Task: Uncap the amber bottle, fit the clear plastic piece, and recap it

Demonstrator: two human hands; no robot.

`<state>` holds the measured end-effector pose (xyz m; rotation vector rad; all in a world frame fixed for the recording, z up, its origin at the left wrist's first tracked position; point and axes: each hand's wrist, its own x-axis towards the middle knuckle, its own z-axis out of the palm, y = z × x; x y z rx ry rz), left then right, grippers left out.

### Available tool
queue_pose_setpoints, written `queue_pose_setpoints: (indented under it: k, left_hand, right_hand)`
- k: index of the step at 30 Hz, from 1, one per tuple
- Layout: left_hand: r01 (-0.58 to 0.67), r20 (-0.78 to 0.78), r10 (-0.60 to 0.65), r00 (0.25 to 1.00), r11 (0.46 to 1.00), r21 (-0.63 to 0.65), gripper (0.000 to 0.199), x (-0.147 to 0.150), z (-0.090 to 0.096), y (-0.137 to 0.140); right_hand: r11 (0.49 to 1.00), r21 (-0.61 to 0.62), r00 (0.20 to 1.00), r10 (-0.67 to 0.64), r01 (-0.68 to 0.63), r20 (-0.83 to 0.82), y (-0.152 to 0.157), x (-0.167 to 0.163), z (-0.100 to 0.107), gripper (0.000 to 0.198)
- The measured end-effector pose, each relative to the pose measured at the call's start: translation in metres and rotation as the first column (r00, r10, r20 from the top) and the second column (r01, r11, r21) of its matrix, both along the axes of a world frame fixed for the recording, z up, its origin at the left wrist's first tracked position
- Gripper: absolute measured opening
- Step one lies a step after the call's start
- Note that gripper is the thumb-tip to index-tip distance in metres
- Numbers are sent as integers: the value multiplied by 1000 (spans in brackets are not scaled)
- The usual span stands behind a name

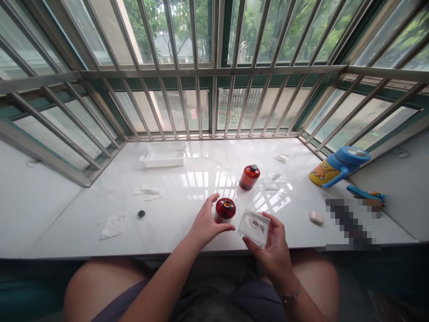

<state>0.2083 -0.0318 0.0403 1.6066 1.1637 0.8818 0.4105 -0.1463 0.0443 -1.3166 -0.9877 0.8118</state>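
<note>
A dark red bottle (225, 209) with an uncapped, amber-looking mouth stands near the front of the white table. My left hand (209, 221) curves around its left side, thumb in front and fingers behind, spread apart. Some space shows between the palm and the bottle; whether a fingertip touches it is hard to tell. To the right, my right hand (273, 237) grips a clear square container (254, 227) by its right side and lower edge, tilted above the table. A round shape shows in its middle. Farther back stands a second red bottle (250, 177) with a dark cap on.
A round black cap (141, 214) lies at left, near crumpled white tissues (114, 226). A white basket (163, 156) sits at the back. Clear plastic pieces (274, 180), a pale block (316, 218) and a blue-yellow tumbler (338, 166) are at right. Window bars border the table.
</note>
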Motion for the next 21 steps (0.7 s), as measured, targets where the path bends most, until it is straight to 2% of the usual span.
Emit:
queue_pose_setpoints:
  k: [2, 5, 7, 11, 13, 15, 17, 21]
  left_hand:
    - [3, -6, -3, 1000, 1000, -24, 117, 10, -5, -1]
    - [-29, 5, 29, 1000, 998, -64, 97, 15, -6, -2]
    - [-15, 8, 15, 1000, 999, -46, 82, 8, -2, -2]
    - [100, -53, -94, 994, 986, 130, 72, -25, 12, -4]
    - [110, -105, -97, 990, 986, 125, 79, -47, 17, -9]
    - [73, -136, -64, 989, 995, 66, 87, -67, 21, -16]
    - [44, -169, -37, 985, 998, 40, 85, -85, 25, -25]
    - [84, -286, -48, 957, 990, 115, 77, -106, 32, -40]
  right_hand:
    - [1000, 11, 1000, -3, 3, 20, 1, 2, -1, 80]
    - [1000, 16, 999, 6, -7, 33, 2, 6, -3, 76]
    - [1000, 10, 999, 16, -17, 49, 3, 9, -7, 76]
    - [997, 18, 991, 69, -71, 119, 6, 15, -19, 76]
    - [995, 23, 986, 97, -101, 136, 8, 16, -27, 76]
    - [991, 20, 983, 126, -130, 134, 9, 15, -34, 77]
    - [987, 10, 979, 161, -163, 123, 11, 10, -39, 78]
    - [971, 5, 965, 235, -237, 114, 16, -6, -42, 79]
